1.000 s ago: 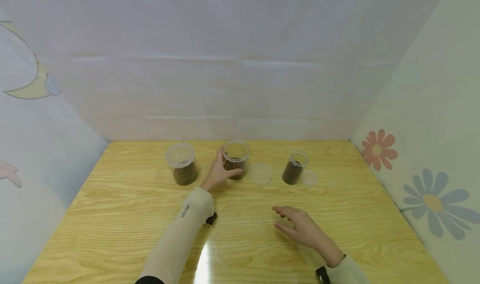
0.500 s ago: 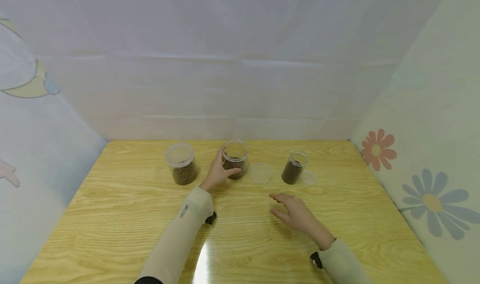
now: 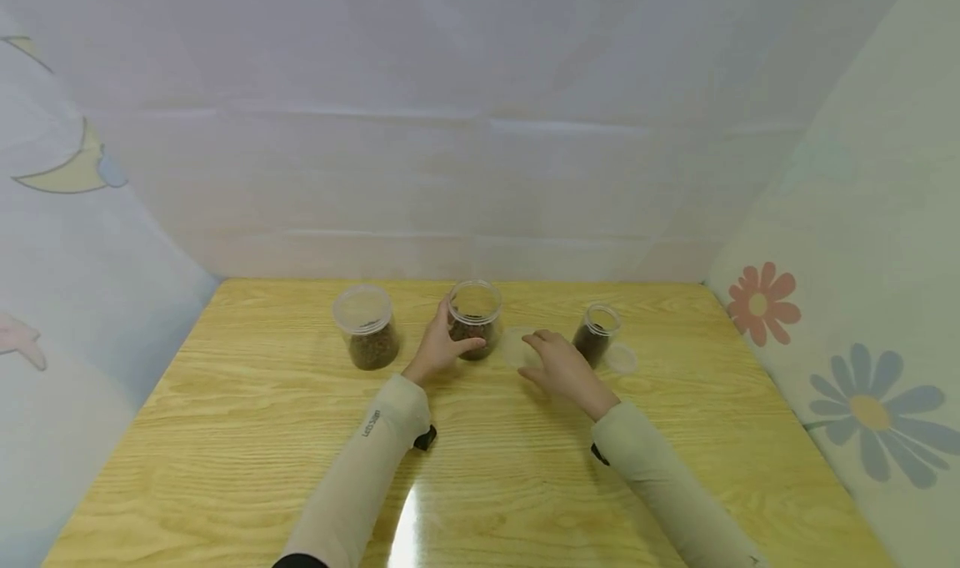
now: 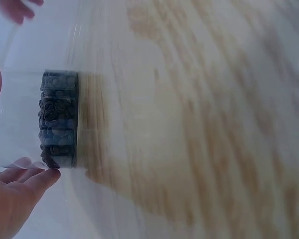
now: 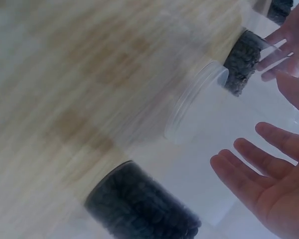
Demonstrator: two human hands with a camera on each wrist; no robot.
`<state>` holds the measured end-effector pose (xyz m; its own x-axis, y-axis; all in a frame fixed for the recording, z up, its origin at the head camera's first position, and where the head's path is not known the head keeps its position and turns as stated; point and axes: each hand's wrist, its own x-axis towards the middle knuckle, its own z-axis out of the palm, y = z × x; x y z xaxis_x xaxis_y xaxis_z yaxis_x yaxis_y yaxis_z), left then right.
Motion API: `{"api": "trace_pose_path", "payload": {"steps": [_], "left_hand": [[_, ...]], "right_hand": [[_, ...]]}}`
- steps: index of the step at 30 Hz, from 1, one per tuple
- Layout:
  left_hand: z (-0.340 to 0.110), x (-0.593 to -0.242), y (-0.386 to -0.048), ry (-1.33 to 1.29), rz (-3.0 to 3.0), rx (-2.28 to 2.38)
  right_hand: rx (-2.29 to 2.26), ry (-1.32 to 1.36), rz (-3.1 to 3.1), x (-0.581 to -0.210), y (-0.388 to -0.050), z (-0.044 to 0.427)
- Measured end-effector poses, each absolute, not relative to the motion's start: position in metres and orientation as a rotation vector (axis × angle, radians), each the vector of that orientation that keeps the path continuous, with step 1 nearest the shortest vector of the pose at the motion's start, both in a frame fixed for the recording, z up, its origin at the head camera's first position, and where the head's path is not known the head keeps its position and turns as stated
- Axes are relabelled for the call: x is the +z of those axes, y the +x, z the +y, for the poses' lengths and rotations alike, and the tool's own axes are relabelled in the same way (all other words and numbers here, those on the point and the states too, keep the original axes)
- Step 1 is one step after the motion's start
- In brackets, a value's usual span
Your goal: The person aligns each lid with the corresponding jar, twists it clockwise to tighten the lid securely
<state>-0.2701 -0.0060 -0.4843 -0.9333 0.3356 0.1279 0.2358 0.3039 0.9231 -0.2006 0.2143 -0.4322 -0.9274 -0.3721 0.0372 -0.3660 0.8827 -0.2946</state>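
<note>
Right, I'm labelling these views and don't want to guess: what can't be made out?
Head: the right part of the larger loose lid, behind the right hand.
Head: the lower left of the small jar, behind the same hand.
Head: the small jar's contents, too small to identify.
Left wrist: the mouth of the middle jar and much of the left hand, cut off by the left edge.

Long cream sleeves (image 3: pixel 348 476) each end near a small black device (image 3: pixel 425 438), the left also bearing dark lettering (image 3: pixel 371 423)
</note>
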Motion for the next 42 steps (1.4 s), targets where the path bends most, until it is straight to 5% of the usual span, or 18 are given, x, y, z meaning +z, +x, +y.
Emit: {"api": "trace_pose_path", "payload": {"steps": [16, 42], "left_hand": [[0.001, -0.484, -0.268, 0.608, 2.463, 1.730], [-0.005, -0.490, -0.272, 0.542, 2.508, 1.709]], "right_hand": [[-0.291, -0.414, 2.873, -0.455, -0.241, 0.202], [-0.410, -0.433, 2.942, -0.465, -0.246, 0.199]]}}
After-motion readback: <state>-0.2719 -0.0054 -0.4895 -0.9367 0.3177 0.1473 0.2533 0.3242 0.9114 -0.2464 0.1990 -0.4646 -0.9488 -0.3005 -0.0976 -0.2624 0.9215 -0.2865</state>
